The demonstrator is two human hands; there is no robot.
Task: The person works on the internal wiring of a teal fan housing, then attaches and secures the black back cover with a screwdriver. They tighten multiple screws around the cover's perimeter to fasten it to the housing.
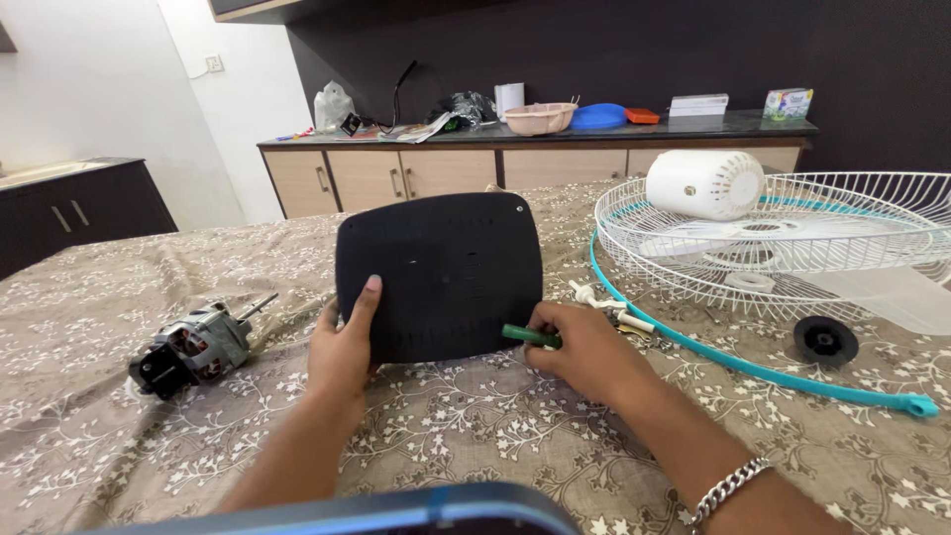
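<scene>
A broad counter (119,446) spreads under a beige cloth printed with white floral vines, its fabric softly wrinkled. On its right side lies a round white wire fan guard (852,213), a cage of thin radial spokes, and a white ribbed plastic motor housing (703,183), drum-shaped, rests on its far rim. A thin turquoise plastic rim band (753,369) curves along the cloth in front of the guard. At the centre stands a matte black plastic panel (441,275), a rounded rectangle dotted with small holes, held upright on its lower edge, facing the camera. The left hand (342,347) grips the panel's lower left edge, thumb laid up across its face. The right hand (584,349) is closed around a green-handled screwdriver (530,335), whose handle lies at the panel's lower right corner; a silver chain bracelet (728,487) circles that wrist. To the left, well apart, lies a grey metal electric motor (193,349) with a bare shaft. Near the turquoise band sits a small black round plastic cap (824,340). A few small white plastic pieces (599,297) lie just beside the right hand.
</scene>
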